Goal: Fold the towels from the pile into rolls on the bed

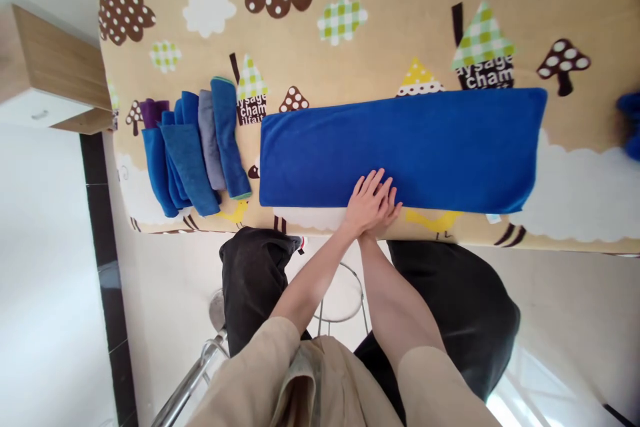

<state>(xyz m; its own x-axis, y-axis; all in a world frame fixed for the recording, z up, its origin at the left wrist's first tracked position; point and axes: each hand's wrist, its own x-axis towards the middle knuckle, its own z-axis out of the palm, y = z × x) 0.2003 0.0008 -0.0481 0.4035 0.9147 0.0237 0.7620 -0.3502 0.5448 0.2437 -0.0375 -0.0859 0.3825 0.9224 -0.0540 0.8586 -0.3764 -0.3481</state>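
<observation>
A blue towel [425, 147] lies flat before me as a long strip, apparently folded lengthwise. At its near edge, left of the strip's middle, my left hand [366, 203] rests on top of my right hand [391, 211]. The left hand's fingers are stretched out over the right hand and the cloth. Partly covered, my right hand touches the towel's edge with its fingertips extended. Neither hand grips anything. A small white tag [493, 218] pokes out from under the towel's near edge on the right.
Several rolled or folded towels, among them a grey one [211, 140] and a blue one with green trim [230, 140], lie side by side at left. A patterned cloth [370, 73] covers the table. Blue fabric [633, 125] shows at the right edge. A wooden cabinet [60, 60] stands left.
</observation>
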